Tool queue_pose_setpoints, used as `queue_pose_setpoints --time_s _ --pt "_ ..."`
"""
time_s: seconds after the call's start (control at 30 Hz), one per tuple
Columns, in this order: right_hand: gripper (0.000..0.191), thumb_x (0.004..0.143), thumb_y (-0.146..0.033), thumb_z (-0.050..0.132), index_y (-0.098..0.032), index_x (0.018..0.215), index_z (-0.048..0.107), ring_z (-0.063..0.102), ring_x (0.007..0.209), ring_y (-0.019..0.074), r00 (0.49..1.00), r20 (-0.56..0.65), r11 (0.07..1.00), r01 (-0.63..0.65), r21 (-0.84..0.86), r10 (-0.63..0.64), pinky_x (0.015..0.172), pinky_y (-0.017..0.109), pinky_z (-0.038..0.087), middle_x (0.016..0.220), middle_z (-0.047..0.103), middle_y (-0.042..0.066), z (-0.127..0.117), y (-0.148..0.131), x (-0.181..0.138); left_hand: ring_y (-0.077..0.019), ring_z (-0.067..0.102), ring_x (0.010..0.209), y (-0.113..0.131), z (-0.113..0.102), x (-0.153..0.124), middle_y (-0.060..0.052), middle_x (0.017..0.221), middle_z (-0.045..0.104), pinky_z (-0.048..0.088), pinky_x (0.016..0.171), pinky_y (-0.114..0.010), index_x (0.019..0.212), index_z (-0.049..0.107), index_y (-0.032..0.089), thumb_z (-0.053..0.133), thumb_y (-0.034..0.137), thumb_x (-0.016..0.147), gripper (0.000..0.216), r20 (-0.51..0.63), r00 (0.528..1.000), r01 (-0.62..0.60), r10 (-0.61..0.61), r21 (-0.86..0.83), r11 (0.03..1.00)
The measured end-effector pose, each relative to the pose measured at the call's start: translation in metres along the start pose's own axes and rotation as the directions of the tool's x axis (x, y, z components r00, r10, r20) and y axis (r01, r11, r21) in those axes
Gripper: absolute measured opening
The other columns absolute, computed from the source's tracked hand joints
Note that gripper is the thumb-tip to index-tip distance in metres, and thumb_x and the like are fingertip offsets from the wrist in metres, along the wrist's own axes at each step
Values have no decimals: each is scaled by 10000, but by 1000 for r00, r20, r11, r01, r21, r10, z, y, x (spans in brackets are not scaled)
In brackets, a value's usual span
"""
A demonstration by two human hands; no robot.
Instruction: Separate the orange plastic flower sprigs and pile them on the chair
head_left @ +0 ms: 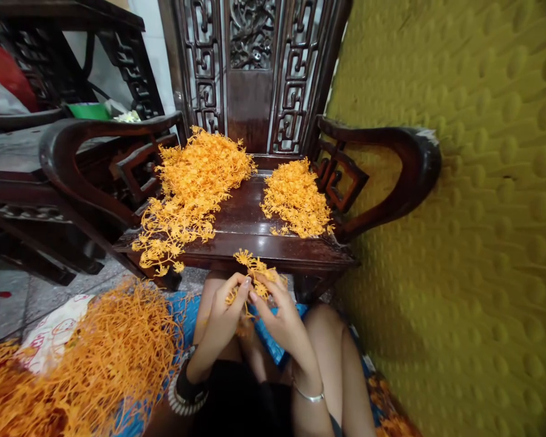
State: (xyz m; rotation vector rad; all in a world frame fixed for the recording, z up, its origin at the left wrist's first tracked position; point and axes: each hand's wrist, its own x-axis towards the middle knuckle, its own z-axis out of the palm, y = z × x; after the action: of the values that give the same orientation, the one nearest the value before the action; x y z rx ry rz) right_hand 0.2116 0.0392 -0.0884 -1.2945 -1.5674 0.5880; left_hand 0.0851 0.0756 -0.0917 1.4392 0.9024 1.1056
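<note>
Over my lap, both hands are closed on an orange plastic sprig [250, 260] with small spiky, flower-like heads. My left hand [229, 305] pinches it between thumb and fingertips. Close beside it, my right hand [279, 309] has its fingers wrapped round the sprig's other side, and the fingertips of both hands nearly meet. The exact grip point is partly hidden by the fingers. In front, a dark wooden armchair [236, 224] bears a large heap of similar orange sprigs [204, 173] on the left of its seat and a smaller heap [295, 200] on the right.
A big tangle of thin orange stems [122, 340] lies low on the left, over blue sheeting and a white printed bag [54, 331]. A yellow padded wall [459, 243] closes off the right. Another dark wooden piece of furniture [13, 158] with a green bowl [88, 110] stands at left.
</note>
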Motion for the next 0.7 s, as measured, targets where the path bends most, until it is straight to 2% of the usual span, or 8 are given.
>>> queue_pose_setpoints --time_s 0.1,0.17,0.23,0.4,0.47,0.57,0.63,0.7 --pt "218 839 -320 623 -193 1012 663 618 888 202 996 -63 997 -53 54 57 799 324 497 961 667 76 -4 1 4 -135 525 702 -3 2 -3 13 709 515 425 667 -220 764 530 184 494 464 914 320 -56 998 28 -31 -56 998" --pt "179 839 -352 629 -183 887 661 573 725 165 995 -78 998 -56 42 59 657 273 459 796 634 39 -6 -1 5 -125 505 666 -6 3 -4 22 701 494 426 634 -211 767 514 189 494 492 907 334 -80 995 53 -62 -112 992" --pt "188 858 -363 611 -181 814 630 514 642 140 997 -59 999 -50 5 50 593 252 405 711 582 12 -6 -4 5 -107 463 598 -10 4 -4 35 676 470 400 559 -194 786 503 195 500 513 899 337 -45 993 104 -113 -164 981" --pt "191 963 -314 421 -205 887 558 556 713 150 999 -11 999 -46 -16 46 693 257 419 780 603 15 -4 -7 -1 -62 286 470 -15 4 -2 67 574 380 242 441 -189 764 493 175 566 538 857 382 200 965 215 -168 -244 946" --pt "204 979 -298 365 -216 960 551 584 776 164 999 5 999 -43 -19 43 738 271 427 848 625 28 -4 -7 -4 -55 249 468 -15 3 -1 77 549 340 224 447 -191 732 475 168 606 523 837 393 238 958 228 -160 -294 928" --pt "185 951 -335 437 -227 1075 520 595 812 172 996 57 997 -75 21 74 751 282 441 892 627 25 0 -5 -6 -50 230 476 -13 0 0 79 567 329 208 446 -187 750 489 163 640 518 814 391 207 963 235 -173 -331 914" --pt "201 940 -386 451 -221 1043 503 592 776 158 991 39 976 -131 173 126 712 271 457 864 613 17 4 -3 -6 -53 249 484 -11 -1 0 75 578 345 223 453 -183 759 499 163 621 507 833 373 147 977 193 -155 -298 935" --pt "242 916 -442 488 -216 1002 478 579 708 136 976 -36 923 -192 333 215 647 248 460 818 594 5 10 -3 -3 -59 282 496 -9 0 -2 70 583 359 251 468 -182 749 495 167 589 484 866 351 84 989 135 -118 -246 960"
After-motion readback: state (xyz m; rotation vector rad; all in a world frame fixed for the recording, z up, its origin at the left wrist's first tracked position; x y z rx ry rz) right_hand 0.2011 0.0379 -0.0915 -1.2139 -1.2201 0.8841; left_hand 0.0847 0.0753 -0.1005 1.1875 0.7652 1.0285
